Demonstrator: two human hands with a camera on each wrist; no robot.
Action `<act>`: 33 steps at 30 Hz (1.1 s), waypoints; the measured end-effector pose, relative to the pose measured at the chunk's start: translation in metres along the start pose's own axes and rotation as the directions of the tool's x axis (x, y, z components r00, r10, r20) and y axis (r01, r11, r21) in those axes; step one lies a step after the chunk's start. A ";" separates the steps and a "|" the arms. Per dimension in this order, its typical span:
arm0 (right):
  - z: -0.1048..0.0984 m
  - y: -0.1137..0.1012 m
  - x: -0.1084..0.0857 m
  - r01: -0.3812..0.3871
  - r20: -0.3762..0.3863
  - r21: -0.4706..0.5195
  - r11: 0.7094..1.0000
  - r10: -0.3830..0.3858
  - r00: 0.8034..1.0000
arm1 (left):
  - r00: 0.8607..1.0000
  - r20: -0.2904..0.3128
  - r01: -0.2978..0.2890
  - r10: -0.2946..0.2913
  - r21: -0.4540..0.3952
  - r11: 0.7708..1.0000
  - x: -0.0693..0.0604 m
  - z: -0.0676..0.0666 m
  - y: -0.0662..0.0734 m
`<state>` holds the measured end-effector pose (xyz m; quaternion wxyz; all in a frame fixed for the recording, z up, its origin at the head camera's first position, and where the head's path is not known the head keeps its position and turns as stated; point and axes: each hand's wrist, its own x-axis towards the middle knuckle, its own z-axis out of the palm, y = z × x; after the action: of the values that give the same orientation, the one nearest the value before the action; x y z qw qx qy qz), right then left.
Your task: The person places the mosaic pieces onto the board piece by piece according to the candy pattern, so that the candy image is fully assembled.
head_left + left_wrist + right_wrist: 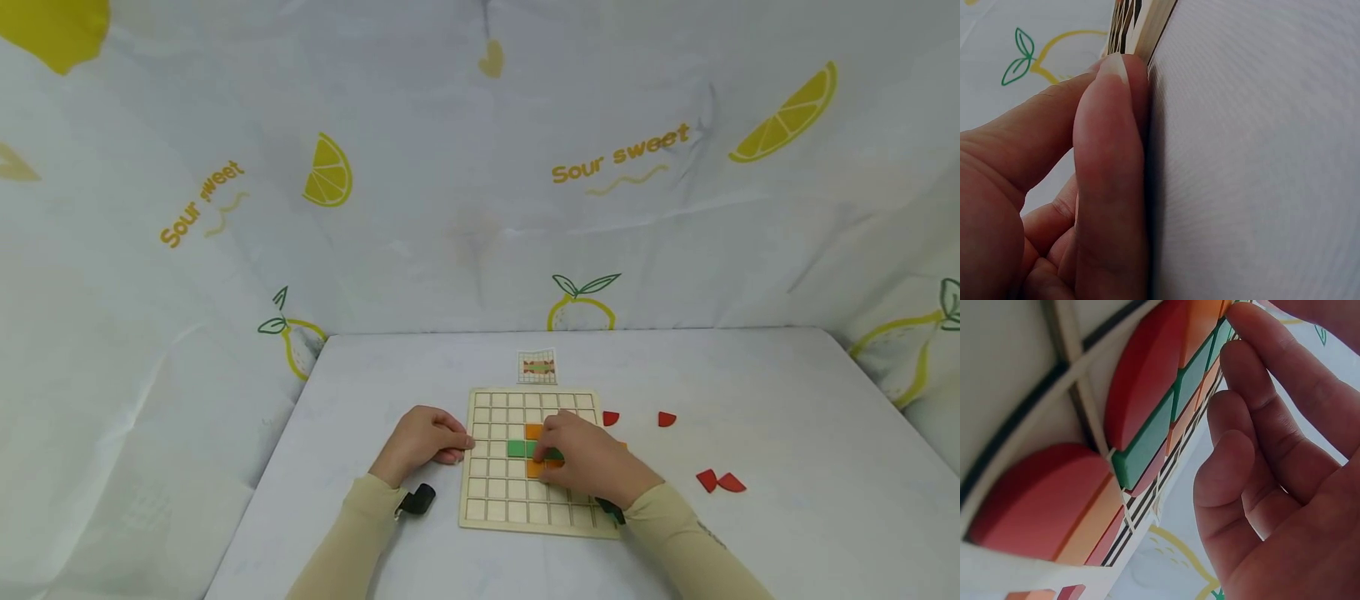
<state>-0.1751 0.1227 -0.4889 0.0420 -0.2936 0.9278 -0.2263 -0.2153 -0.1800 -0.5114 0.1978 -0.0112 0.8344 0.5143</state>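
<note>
A pale wooden grid board lies flat on the table. At its left edge my left hand pinches the rim between thumb and finger; the left wrist view shows the fingertips on the board's side. Over the middle of the grid, my right hand reaches down with bent fingers among green tiles and orange tiles. Its fingertips touch the tile rows, but whether they pinch a tile is hidden. Rounded red pieces sit on the board beside the tiles in the right wrist view.
A small pattern card lies behind the board. Right of the board are loose red quarter-round pieces, two of them close together, and one red piece near the board's right edge. A lemon-print cloth hangs behind the table.
</note>
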 end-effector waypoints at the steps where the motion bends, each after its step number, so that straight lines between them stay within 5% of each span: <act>1: 0.000 0.000 0.000 0.002 0.002 0.002 1.000 -0.002 1.000 | 1.000 -0.001 0.001 -0.001 0.001 1.000 0.000 0.000 0.000; 33: -0.003 0.003 -0.001 -0.044 0.000 0.018 0.999 0.044 0.999 | 1.000 0.002 -0.011 0.011 0.003 1.000 0.002 0.000 -0.004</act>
<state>-0.1763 0.1272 -0.4877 0.0495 -0.2729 0.9319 -0.2339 -0.2165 -0.1818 -0.5150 0.1960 -0.0056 0.8351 0.5140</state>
